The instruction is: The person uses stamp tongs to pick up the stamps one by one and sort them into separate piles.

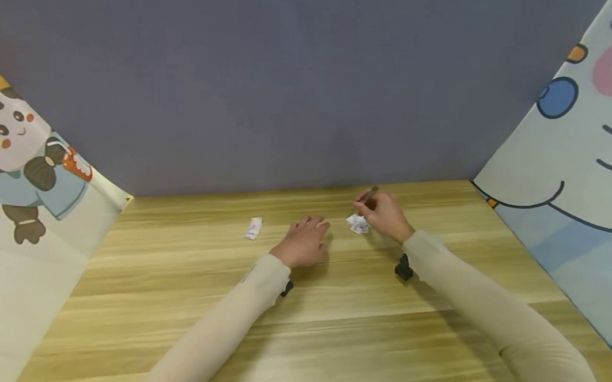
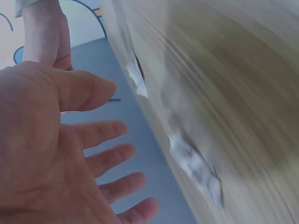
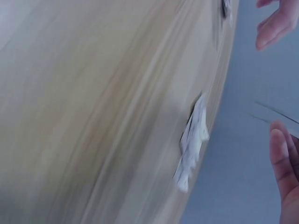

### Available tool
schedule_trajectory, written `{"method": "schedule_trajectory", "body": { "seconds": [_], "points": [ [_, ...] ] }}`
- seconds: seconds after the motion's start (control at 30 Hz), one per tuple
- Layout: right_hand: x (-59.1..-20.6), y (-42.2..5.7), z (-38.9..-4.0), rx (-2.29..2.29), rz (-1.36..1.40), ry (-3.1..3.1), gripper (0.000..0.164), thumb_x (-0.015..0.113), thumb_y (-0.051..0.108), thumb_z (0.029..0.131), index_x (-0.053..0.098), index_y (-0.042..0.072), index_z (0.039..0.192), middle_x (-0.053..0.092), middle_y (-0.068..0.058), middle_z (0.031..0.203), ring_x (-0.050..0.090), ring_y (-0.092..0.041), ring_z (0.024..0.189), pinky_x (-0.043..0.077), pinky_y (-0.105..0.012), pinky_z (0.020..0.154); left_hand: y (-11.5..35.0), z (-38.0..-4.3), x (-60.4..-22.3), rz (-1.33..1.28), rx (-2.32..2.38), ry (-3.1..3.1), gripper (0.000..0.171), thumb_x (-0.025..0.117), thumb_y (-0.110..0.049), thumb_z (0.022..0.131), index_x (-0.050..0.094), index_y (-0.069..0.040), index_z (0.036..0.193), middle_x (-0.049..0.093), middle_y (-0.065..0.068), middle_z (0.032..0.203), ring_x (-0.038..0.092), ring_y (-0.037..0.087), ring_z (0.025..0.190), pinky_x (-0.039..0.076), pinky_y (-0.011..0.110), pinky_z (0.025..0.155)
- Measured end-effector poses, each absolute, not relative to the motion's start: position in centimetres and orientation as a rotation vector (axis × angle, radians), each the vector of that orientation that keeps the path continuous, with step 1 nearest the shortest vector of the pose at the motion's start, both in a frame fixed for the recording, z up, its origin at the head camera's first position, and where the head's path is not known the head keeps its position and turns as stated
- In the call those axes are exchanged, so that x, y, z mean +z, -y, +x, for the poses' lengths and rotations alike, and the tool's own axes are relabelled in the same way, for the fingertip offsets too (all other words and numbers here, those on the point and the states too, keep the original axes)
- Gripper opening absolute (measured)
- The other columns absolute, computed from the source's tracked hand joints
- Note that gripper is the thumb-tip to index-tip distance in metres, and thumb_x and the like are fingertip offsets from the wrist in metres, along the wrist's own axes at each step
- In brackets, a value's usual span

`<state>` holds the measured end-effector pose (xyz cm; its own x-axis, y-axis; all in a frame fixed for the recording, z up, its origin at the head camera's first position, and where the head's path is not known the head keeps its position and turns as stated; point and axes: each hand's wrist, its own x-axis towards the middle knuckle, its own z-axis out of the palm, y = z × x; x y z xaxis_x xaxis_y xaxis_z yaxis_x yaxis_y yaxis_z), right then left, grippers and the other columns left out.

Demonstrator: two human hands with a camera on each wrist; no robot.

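My right hand (image 1: 387, 215) pinches a pair of tweezers (image 1: 369, 194). Their two thin prongs (image 3: 275, 111) stand a little apart in the right wrist view. Right below, a small pile of crumpled white paper scraps (image 1: 358, 224) with faint purple marks lies on the table. My left hand (image 1: 303, 242) hangs palm down over the middle of the table, fingers spread and holding nothing. To its left lies another white scrap (image 1: 253, 228), also marked purple. The left wrist view shows the straight left fingers (image 2: 122, 186) beside the paper.
The wood-grain table (image 1: 314, 340) ends at a plain grey wall (image 1: 300, 87) at the back. Cartoon-printed panels (image 1: 29, 171) flank it on both sides. A black wrist camera (image 1: 404, 269) hangs under the right sleeve, and another (image 1: 287, 288) under the left.
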<state>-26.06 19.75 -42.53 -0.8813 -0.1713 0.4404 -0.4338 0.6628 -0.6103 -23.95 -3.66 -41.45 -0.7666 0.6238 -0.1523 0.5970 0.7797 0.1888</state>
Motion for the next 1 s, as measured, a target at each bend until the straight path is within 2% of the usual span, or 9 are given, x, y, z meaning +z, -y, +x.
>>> {"method": "schedule_trajectory", "body": {
  "seconds": [0.3, 0.43, 0.73, 1.0],
  "points": [
    [-42.9, -17.1, -26.2, 1.142, 0.591, 2.55, 0.011, 0.066, 0.014, 0.09, 0.07, 0.005, 0.095, 0.067, -0.002, 0.074, 0.064, -0.018, 0.062, 0.05, -0.029, 0.053, 7.5, -23.7, -41.6, 0.788, 0.262, -2.785, 0.049, 0.049, -0.021, 0.098, 0.038, -0.013, 0.145, 0.031, 0.006, 0.148, 0.024, 0.028, 0.135, 0.02, 0.054, 0.102],
    [-43.4, -15.8, -26.5, 1.192, 0.642, 2.572, 0.012, 0.066, 0.016, 0.09, 0.069, 0.006, 0.095, 0.067, -0.003, 0.077, 0.066, -0.023, 0.065, 0.051, -0.027, 0.052, 8.5, -23.6, -41.9, 0.761, 0.234, -2.783, 0.045, 0.049, -0.021, 0.098, 0.043, -0.014, 0.142, 0.036, 0.005, 0.145, 0.028, 0.027, 0.13, 0.024, 0.05, 0.096],
    [-43.7, -13.8, -26.7, 1.271, 0.686, 2.626, 0.013, 0.065, 0.02, 0.091, 0.069, 0.008, 0.09, 0.067, -0.009, 0.084, 0.066, -0.024, 0.066, 0.051, -0.025, 0.054, 8.3, -23.2, -42.9, 0.792, 0.208, -2.765, 0.045, 0.049, -0.021, 0.098, 0.043, -0.015, 0.143, 0.036, 0.004, 0.144, 0.031, 0.025, 0.126, 0.028, 0.046, 0.093],
    [-43.8, -13.5, -26.7, 1.27, 0.736, 2.605, 0.014, 0.063, 0.014, 0.092, 0.068, 0.001, 0.094, 0.067, -0.014, 0.079, 0.066, -0.025, 0.063, 0.051, -0.025, 0.051, 7.9, -22.9, -43.1, 0.811, 0.198, -2.782, 0.048, 0.051, -0.025, 0.097, 0.042, -0.013, 0.143, 0.038, 0.005, 0.143, 0.032, 0.026, 0.124, 0.029, 0.045, 0.091]
  ]
}}
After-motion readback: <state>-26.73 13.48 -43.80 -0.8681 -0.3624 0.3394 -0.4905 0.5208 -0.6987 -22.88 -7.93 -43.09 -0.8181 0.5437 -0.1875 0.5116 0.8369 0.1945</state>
